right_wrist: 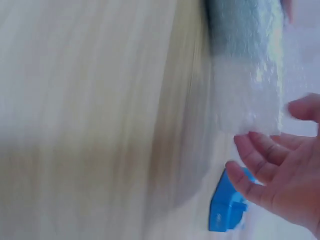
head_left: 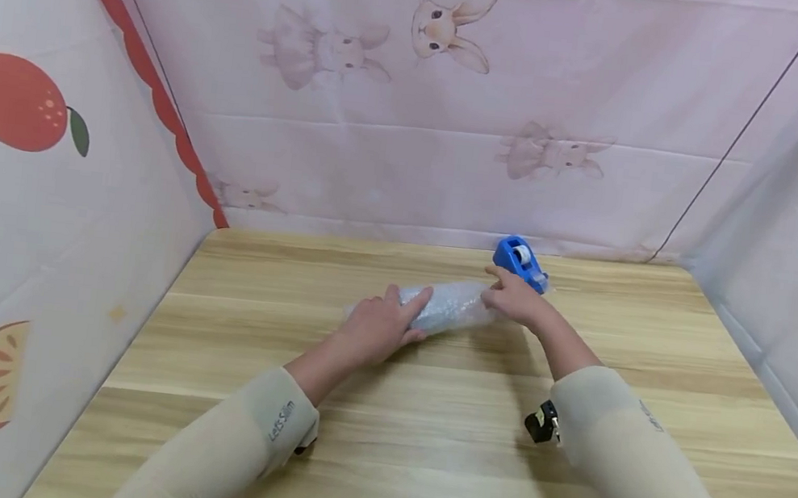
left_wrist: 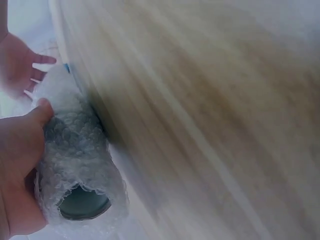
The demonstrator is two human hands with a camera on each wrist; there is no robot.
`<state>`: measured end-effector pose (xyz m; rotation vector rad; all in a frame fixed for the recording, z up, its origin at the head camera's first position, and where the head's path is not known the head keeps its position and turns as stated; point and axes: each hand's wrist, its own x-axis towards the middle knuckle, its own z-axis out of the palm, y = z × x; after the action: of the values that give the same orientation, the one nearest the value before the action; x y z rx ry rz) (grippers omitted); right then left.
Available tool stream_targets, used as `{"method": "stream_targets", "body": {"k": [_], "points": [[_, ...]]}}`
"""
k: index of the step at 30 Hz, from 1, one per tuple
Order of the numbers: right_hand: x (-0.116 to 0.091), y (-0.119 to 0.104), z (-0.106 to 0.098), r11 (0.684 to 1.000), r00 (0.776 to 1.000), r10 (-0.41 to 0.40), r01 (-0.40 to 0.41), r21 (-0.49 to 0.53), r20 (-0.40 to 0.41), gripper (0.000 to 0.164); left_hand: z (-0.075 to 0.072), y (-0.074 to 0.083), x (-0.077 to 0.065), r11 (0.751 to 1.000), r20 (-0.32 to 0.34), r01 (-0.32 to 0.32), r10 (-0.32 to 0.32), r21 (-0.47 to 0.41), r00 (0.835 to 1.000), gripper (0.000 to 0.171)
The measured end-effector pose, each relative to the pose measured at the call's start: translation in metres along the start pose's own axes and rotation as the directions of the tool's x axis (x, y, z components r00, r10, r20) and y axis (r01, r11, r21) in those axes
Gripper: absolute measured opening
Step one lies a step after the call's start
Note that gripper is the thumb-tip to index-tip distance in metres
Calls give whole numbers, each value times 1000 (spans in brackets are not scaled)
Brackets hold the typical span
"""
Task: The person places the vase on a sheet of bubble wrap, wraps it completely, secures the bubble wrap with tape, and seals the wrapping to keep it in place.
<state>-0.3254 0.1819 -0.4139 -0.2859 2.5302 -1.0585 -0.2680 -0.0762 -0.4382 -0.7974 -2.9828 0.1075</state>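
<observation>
A roll-shaped bundle of clear bubble wrap [head_left: 453, 307] lies on the wooden table. In the left wrist view, a dark greenish round end [left_wrist: 85, 204] of something shows inside the wrap's opening; its kind is hard to tell. My left hand [head_left: 378, 326] grips the bundle near its left end, thumb over the top. My right hand [head_left: 515, 297] is at the other end, where the wrap extends loose and flat. In the right wrist view its fingers [right_wrist: 257, 155] are spread and slightly bent, with fingertips at the wrap's edge and nothing pinched.
A blue tape dispenser [head_left: 510, 249] with a roll of clear tape stands just behind my right hand, near the table's back edge. Printed cloth walls [head_left: 378, 166] rise at the back and both sides of the wooden table [head_left: 422, 446].
</observation>
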Motion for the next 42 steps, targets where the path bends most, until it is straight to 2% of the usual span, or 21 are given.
{"method": "stream_targets", "body": {"k": [2, 4, 6, 9, 12, 14, 16, 19, 22, 24, 25, 27, 29, 31, 33, 37, 39, 40, 41, 42], "points": [[2, -2, 4, 986, 999, 35, -33, 165, -14, 66, 1, 0, -2, 1000, -14, -7, 7, 10, 1000, 68], [4, -4, 9, 953, 997, 74, -68, 295, -11, 62, 2, 1, -3, 999, -31, -15, 16, 32, 999, 65], [7, -7, 13, 926, 996, 90, -77, 369, -20, 61, 3, 1, -4, 998, -47, -21, 23, 52, 999, 65], [10, -8, 18, 919, 993, 103, -74, 387, -56, 75, 4, 2, -5, 997, -58, -27, 31, 70, 998, 64], [9, -7, 22, 945, 988, 123, -88, 315, -94, 88, 5, 2, -5, 996, -68, -30, 36, 84, 997, 64], [8, -5, 23, 953, 984, 144, -111, 281, -102, 89, 6, 3, -4, 996, -67, -28, 34, 86, 997, 64], [7, -3, 23, 955, 982, 153, -117, 272, -114, 82, 6, 3, -5, 996, -56, -25, 30, 88, 998, 65], [7, 0, 24, 921, 979, 136, -69, 384, -150, 72, 7, 3, -6, 996, -36, -20, 23, 86, 999, 65], [9, 1, 23, 864, 967, 91, 42, 502, -237, 77, 7, 3, -8, 995, -38, -24, 28, 93, 999, 65], [11, 1, 22, 832, 949, 72, 113, 543, -307, 82, 6, 4, -8, 995, -57, -26, 32, 96, 998, 65], [13, 0, 22, 831, 937, 67, 138, 539, -344, 82, 6, 4, -8, 995, -70, -27, 34, 98, 997, 64], [15, -1, 23, 862, 906, 74, 152, 484, -416, 77, 4, 4, -7, 996, -86, -23, 31, 91, 996, 64], [15, -3, 25, 893, 869, 107, 130, 432, -484, 70, 2, 7, -6, 998, -80, -10, 15, 64, 997, 64], [13, -6, 30, 900, 826, 159, 104, 423, -541, 62, 0, 9, -5, 999, -54, 24, -23, 25, 998, 65], [11, -10, 38, 899, 790, 208, 78, 431, -577, 58, -3, 10, -3, 997, -24, 75, -76, -27, 997, 65], [5, -19, 57, 890, 700, 290, 54, 453, -653, 67, -5, 14, 1, 979, 13, 169, -169, -117, 986, 64], [2, -22, 65, 880, 672, 322, 48, 473, -667, 73, -5, 16, 2, 969, 24, 196, -194, -150, 981, 64], [0, -24, 69, 867, 674, 338, 50, 497, -657, 76, -4, 18, 2, 964, 28, 209, -207, -162, 978, 64], [-1, -26, 74, 845, 699, 350, 52, 532, -624, 80, -4, 20, 2, 958, 30, 225, -223, -176, 974, 64], [-2, -28, 78, 818, 737, 359, 47, 573, -573, 84, -3, 21, 3, 953, 32, 241, -239, -183, 970, 64]]}}
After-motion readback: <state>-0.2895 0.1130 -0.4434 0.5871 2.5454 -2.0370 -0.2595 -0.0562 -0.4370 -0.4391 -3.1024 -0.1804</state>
